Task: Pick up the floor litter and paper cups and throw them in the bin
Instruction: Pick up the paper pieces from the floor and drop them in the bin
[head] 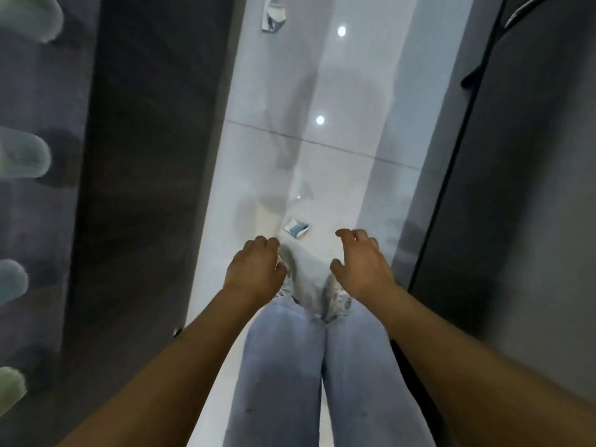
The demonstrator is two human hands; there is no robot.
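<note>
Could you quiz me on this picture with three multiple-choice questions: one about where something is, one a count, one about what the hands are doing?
1. Where is the nearer wrapper?
A. On the floor, just ahead of the hands
B. In the left hand
C. On a shelf

2. How many foil wrappers lie on the floor?
A. None
B. Two
C. Five

3. What do the hands hold?
A. A cup each
B. Nothing
C. One bag together

Answers:
1 A: it lies on the pale tile beyond the fingertips.
2 B: one near, and a far wrapper at the top.
3 B: the left hand and right hand hang loosely curled, with nothing seen in either.
</note>
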